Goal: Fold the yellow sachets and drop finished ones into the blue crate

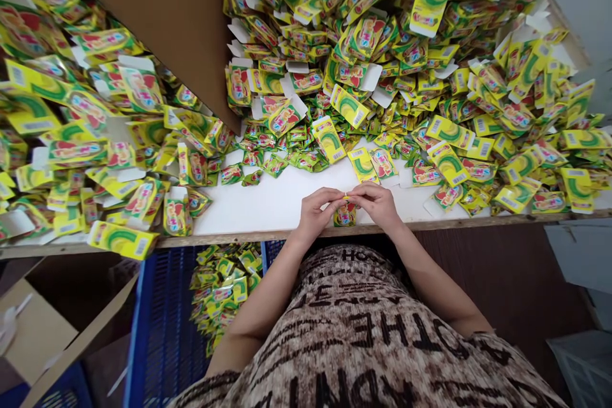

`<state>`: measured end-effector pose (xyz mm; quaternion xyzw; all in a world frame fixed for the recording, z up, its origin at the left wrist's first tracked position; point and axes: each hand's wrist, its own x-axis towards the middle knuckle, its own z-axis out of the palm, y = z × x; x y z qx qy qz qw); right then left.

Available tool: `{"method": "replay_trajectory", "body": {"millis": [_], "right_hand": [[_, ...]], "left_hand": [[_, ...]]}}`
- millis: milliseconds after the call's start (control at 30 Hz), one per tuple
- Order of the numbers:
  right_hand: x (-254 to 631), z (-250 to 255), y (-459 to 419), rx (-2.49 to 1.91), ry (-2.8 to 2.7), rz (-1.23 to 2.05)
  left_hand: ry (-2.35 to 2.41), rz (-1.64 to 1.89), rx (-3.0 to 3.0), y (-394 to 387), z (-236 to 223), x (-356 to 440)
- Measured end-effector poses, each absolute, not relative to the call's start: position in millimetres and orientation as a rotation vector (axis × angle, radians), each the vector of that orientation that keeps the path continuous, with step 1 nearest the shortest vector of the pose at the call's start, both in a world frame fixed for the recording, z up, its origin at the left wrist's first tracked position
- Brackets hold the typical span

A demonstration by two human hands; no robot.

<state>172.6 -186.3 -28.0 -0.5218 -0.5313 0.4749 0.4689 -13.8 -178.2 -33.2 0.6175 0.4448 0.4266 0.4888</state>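
Note:
My left hand (316, 210) and my right hand (377, 203) meet at the front edge of the white table (268, 204). Both are closed in a pinch on one small yellow-green carton (345, 211), which hangs between the fingertips with its printed face toward me. Just beyond my hands lie loose flat cartons (363, 164) and small green sachets (306, 159) of the same print. My fingers hide the top of the held carton.
Heaps of yellow-green cartons (478, 76) cover the table right and left (86, 127). A brown cardboard sheet (167, 6) leans at the back left. Below the table edge a blue crate (162, 331) holds several finished cartons (224, 287). A cardboard box (38, 331) sits lower left.

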Motion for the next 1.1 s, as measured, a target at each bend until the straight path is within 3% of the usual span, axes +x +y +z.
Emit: {"method": "replay_trajectory", "body": {"millis": [300, 533, 667, 800, 933, 1033, 1100], "right_hand": [[188.4, -32.2, -196.9, -1.234, -1.649, 0.873], [280.5, -35.8, -72.5, -1.724, -1.903, 0.344], [289.9, -39.7, -52.3, -1.875, -2.231, 0.337], [254.2, -44.2, -96.0, -1.812, -2.341, 0.323], [222.5, -46.1, -119.3, -1.730, -2.255, 0.453], [232.3, -43.6, -101.7, -1.760, -1.951, 0.577], [251.4, -38.8, -85.9, -1.834, -1.674, 0.652]], "left_hand": [[1.010, 0.933, 1.617, -182.1, -44.1, -16.4], [0.985, 0.848, 1.374, -180.0, -51.3, -10.3], [0.976, 0.851, 0.996, -193.8, -28.3, -67.7], [0.916, 0.246, 0.933, -232.5, -19.5, -173.0], [1.311, 0.123, 0.840, -276.8, -48.5, -243.0], [1.693, 0.157, 0.780, -301.7, -84.0, -263.6], [1.882, -0.005, 0.802, -312.1, -102.2, -271.6]]}}
